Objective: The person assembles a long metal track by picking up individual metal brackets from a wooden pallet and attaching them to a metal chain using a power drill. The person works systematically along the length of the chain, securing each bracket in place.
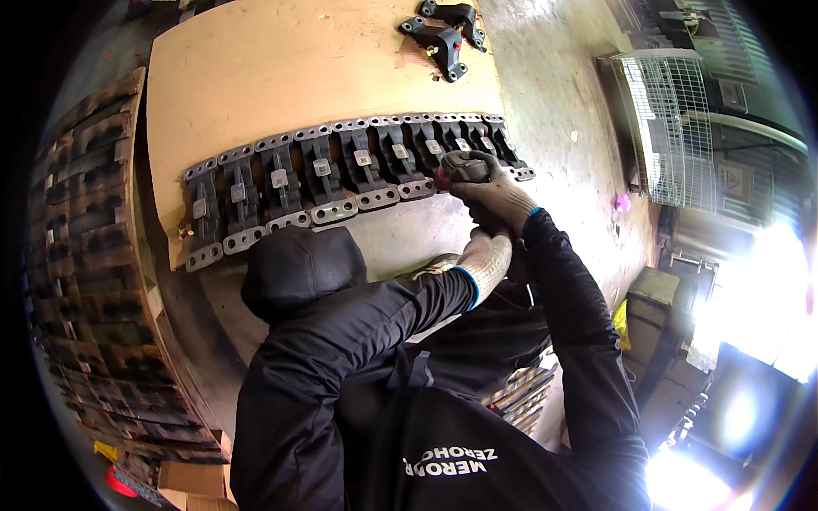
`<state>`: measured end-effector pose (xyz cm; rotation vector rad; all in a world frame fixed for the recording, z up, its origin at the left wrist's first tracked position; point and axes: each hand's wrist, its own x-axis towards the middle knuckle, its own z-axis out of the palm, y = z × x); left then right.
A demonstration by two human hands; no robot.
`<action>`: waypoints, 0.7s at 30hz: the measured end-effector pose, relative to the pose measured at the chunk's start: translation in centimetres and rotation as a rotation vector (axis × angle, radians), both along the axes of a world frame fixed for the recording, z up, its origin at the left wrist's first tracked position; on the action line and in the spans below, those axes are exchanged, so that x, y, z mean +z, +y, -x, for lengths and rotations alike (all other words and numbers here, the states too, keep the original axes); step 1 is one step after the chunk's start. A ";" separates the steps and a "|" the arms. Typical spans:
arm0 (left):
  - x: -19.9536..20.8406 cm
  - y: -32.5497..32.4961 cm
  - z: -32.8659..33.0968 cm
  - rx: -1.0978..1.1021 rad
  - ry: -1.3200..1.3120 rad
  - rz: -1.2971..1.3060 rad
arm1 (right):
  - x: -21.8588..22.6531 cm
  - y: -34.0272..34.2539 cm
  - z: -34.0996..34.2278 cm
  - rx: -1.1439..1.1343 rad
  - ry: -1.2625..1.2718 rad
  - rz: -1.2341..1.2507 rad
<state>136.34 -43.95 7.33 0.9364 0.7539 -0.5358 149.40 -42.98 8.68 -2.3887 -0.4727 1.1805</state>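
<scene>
Both my hands wear pale knit gloves and meet at the right end of a row of black metal brackets [319, 168]. Each bracket has bare silver ends with holes and a small pale label. My right hand [492, 186], its grey-coated fingers curled, grips the front of a dark hand-held tool [486, 220] with a red part near the fingertips. My left hand [487, 257] is closed behind it, lower on the same tool. The tool's exact kind is hidden by the gloves. It is held over or against the nearby brackets; I cannot tell whether it touches.
The brackets lie along the near side of a tan cardboard sheet [256, 68]. Two more black brackets [439, 43] lie at its far right corner. Stacked wooden pallets [94, 255] stand at left, a wire basket [669, 119] at right. A black rounded shape [302, 268] blocks some view.
</scene>
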 end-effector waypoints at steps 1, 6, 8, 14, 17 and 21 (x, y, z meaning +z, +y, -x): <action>-0.1 0.1 0.0 0.041 0.015 0.054 | -0.1 0.1 0.2 0.007 0.019 0.004; -0.1 0.3 0.0 0.057 -0.009 0.097 | 0.3 0.2 0.2 0.017 0.000 0.026; -0.1 0.1 0.3 0.021 -0.033 0.054 | 0.3 0.0 0.3 0.012 -0.004 0.031; -2.3 -2.3 -0.2 -0.029 -0.131 0.118 | 1.4 0.0 1.1 -0.079 0.025 0.074; 1.3 0.6 1.2 -0.027 -0.122 0.099 | 1.9 -0.3 1.5 -0.137 0.029 0.058; -1.8 -1.4 -0.7 -0.209 -0.130 -0.078 | 1.6 0.1 1.4 -0.117 -0.068 0.022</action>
